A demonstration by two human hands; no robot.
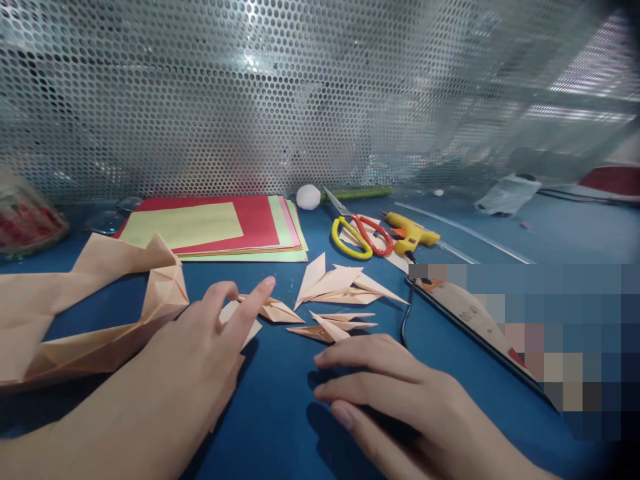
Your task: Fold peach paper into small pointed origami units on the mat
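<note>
My left hand (210, 340) reaches over the table with its index finger stretched out and another finger bent. Below that index finger lies a folded peach paper piece (277, 311). Another bit of peach paper (251, 333) shows partly under the hand; the thumb is hidden. To the right, my right hand (415, 387) hovers palm down with fingers apart, holding nothing. Its fingertips are close to several narrow folded paper pieces (333, 327). Just behind these is a cluster of pointed folded papers (330, 283).
A large creased peach paper strip (95, 347) curls at the left. Coloured paper sheets (200, 227) are stacked behind. Scissors (363, 237), a white ball (309, 197), a yellow glue gun (413, 233) and a phone (475, 327) lie around. A perforated metal screen (250, 100) stands at the back.
</note>
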